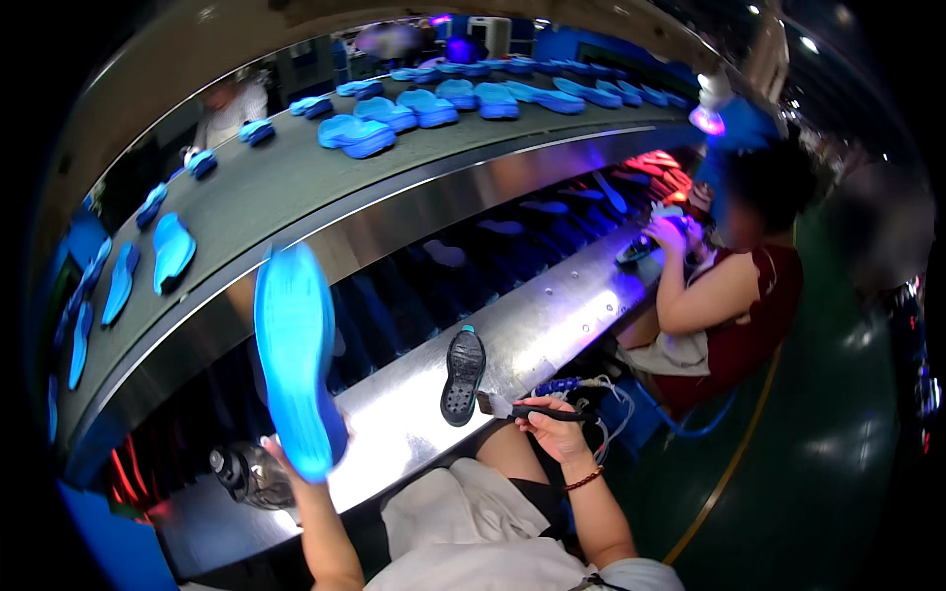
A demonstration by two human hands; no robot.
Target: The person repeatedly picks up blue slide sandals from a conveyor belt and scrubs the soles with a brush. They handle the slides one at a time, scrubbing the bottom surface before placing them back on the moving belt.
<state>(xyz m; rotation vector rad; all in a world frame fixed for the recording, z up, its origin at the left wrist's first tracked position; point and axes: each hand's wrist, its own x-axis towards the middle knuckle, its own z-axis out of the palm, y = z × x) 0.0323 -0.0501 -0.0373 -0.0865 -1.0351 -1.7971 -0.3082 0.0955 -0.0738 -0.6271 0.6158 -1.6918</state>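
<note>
My left hand [296,483] grips a bright blue shoe sole [294,335] near its lower end and holds it upright above the metal bench. The sole hides most of those fingers. In my right hand [555,433] is a brush [501,405] with a black handle, closed in my fingers. Its bristles point left, close to the lower end of a black shoe outsole [461,376] lying on the bench; whether they touch it I cannot tell. That outsole has a teal tip and small round holes at its near end.
Beyond the metal bench [394,433], a raised conveyor belt [256,192] carries several blue soles [424,106]. Dark and red pieces fill the space under it. A dark see-through container [258,475] lies by my left wrist. To the right, a seated co-worker [724,305] handles something under purple light.
</note>
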